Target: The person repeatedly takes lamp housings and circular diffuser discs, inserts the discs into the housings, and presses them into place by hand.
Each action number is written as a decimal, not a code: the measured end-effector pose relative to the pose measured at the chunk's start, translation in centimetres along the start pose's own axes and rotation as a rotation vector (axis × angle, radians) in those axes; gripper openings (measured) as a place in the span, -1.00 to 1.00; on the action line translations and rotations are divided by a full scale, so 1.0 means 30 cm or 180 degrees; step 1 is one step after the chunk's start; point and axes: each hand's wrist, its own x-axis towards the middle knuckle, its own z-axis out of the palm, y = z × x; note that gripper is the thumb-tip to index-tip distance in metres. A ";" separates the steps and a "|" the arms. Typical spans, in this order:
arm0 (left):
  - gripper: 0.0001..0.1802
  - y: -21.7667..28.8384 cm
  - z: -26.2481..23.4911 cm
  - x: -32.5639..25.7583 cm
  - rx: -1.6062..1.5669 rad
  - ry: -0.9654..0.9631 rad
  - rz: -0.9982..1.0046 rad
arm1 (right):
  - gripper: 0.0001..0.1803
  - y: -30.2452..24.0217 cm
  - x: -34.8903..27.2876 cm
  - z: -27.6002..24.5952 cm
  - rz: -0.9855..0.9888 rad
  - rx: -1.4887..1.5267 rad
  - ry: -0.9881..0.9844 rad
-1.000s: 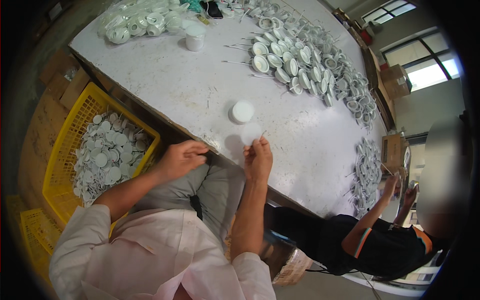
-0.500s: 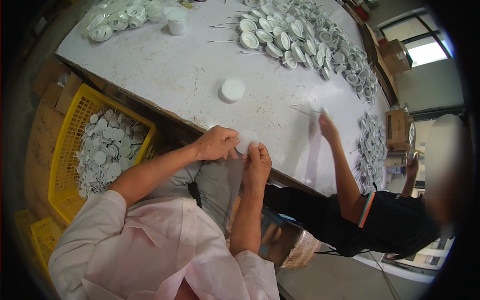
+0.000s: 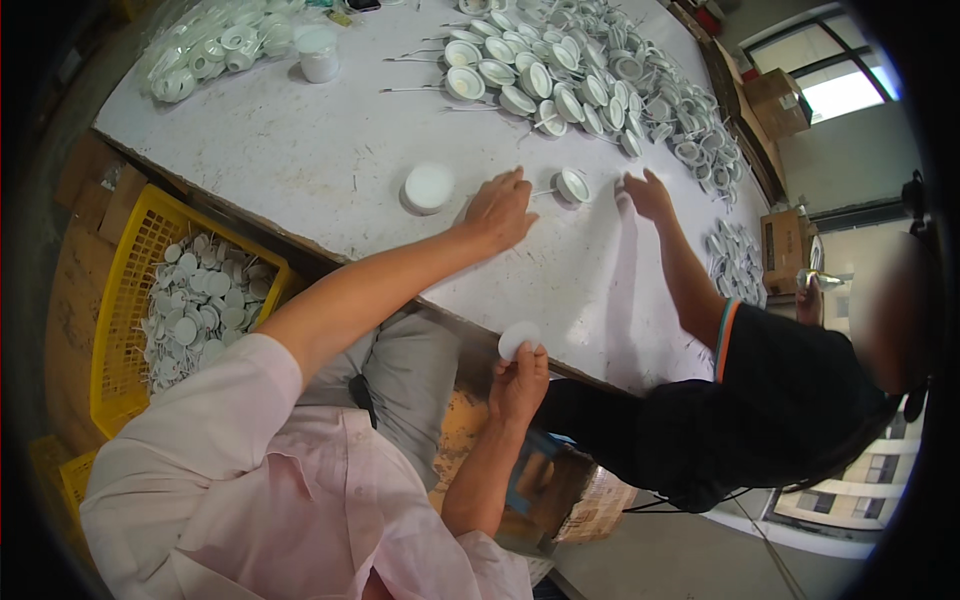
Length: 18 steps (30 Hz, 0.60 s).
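Note:
My left hand (image 3: 500, 212) is stretched out over the white table, fingers apart and holding nothing. Just beyond its fingertips lies a round white lamp housing (image 3: 573, 187) with a thin wire pointing back toward the hand. Near the table's front edge, my right hand (image 3: 519, 382) pinches a thin white disc (image 3: 519, 341) between thumb and fingers. A stack of white discs (image 3: 428, 188) stands on the table to the left of my left hand. On the far side of the lamp housing is a co-worker's hand (image 3: 650, 196), apart from it.
Many wired lamp housings (image 3: 590, 90) are heaped at the back, with a smaller pile (image 3: 735, 260) at right. Bagged white rings (image 3: 225, 45) and another disc stack (image 3: 317, 55) sit back left. A yellow basket (image 3: 122, 330) of wired discs stands left; a co-worker in black (image 3: 790, 400) is at right.
My left hand has let go of the disc and reached forward across the table. My right hand keeps the disc, slightly lower. The co-worker has set a lamp housing down near my left hand.

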 end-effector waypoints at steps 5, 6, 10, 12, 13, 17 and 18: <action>-0.84 -0.074 0.072 0.059 0.0763 0.0054 0.0182 | -0.91 -0.008 -0.020 -0.043 -0.0071 -0.0237 0.0241; -0.85 -0.089 0.077 0.049 0.0784 0.0057 0.0349 | -0.90 -0.009 -0.017 -0.049 -0.0111 -0.0152 0.0200; -0.77 -0.123 0.031 -0.080 0.0888 -0.0299 0.0851 | -0.92 -0.026 -0.002 -0.070 -0.0192 0.0004 0.0271; -0.68 -0.100 -0.032 -0.144 0.0668 -0.0683 0.0482 | -0.91 -0.025 0.014 -0.064 -0.0211 0.0068 0.0305; -0.59 -0.062 -0.096 -0.165 0.0478 -0.0976 0.0126 | -0.91 -0.032 0.018 -0.051 -0.0202 0.0081 0.0298; -0.16 0.009 -0.086 -0.176 0.0213 -0.0292 -0.0244 | -0.84 -0.037 0.054 -0.026 -0.0247 0.0037 0.0266; -0.10 0.012 -0.062 -0.163 0.0410 -0.0379 -0.0319 | -0.82 -0.044 0.060 -0.016 -0.0267 0.0015 0.0253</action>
